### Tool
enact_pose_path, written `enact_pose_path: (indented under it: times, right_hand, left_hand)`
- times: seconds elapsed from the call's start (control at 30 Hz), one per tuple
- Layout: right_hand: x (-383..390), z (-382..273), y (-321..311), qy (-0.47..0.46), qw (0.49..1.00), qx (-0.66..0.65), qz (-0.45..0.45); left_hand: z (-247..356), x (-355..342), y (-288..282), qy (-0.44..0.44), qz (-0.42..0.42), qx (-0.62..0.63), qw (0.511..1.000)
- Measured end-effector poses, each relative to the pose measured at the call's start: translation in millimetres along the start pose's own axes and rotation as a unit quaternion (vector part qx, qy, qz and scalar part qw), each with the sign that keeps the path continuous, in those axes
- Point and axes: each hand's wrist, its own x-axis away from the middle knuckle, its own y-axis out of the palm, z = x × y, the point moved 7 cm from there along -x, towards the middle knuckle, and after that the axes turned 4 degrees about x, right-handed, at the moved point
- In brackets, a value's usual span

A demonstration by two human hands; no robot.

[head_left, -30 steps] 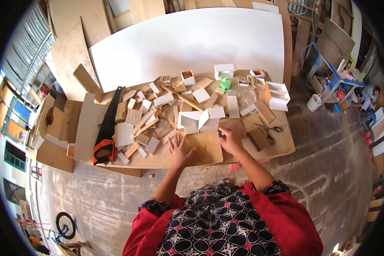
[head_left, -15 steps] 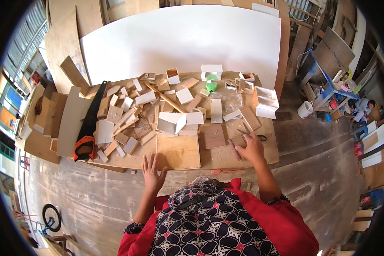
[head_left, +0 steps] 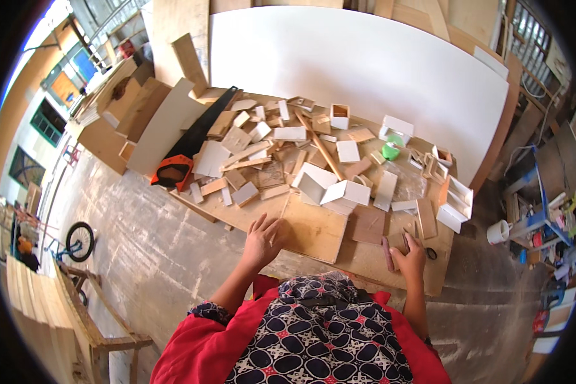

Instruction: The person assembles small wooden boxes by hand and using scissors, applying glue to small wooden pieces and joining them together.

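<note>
My left hand (head_left: 264,240) is open, fingers extended, at the left edge of a flat plywood panel (head_left: 313,229) near the table's front. At the table's right front, my right hand (head_left: 411,257) lies over a pair of scissors (head_left: 432,253), thumb apart from its fingers. One dark handle loop shows beside the hand; the rest is partly covered. Next to the thumb lies a reddish-brown stick-like roll (head_left: 388,253). A brown wooden square (head_left: 367,224) sits beyond it. White-faced angled pieces (head_left: 347,192) stand behind the panel.
Many wood offcuts (head_left: 237,139) cover the table's left and middle. A handsaw with an orange handle (head_left: 173,171) lies at the left edge. Toward the back right are a green container (head_left: 391,150) and a white compartment box (head_left: 456,200). A large white board (head_left: 352,70) stands behind.
My view has turned, so the table now sits tilted and further right. My left hand's fingers are closer together; my right hand remains by the scissors and the roll.
</note>
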Motion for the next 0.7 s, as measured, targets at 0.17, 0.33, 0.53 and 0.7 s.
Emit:
enact_pose_path:
  times: [0.17, 0.33, 0.53, 0.7]
  right_hand:
    - [3.1, -11.3, 3.9, 0.007, 0.999, 0.039, 0.035]
    - [8.7, -14.3, 12.8, 0.036, 0.993, 0.104, 0.041]
    - [19.2, -12.7, 27.9, 0.113, 0.978, 0.162, 0.073]
    - [18.9, -18.2, 29.7, 0.200, 0.960, 0.187, 0.054]
  left_hand:
    - [-34.2, -26.9, -29.4, -0.023, 0.088, -0.078, 0.993]
    - [-65.5, -55.1, -46.2, -0.044, 0.059, -0.113, 0.991]
    - [-112.6, -110.9, -80.8, -0.033, 0.129, -0.081, 0.988]
    - [-173.5, -179.4, -99.6, -0.077, 0.168, -0.147, 0.972]
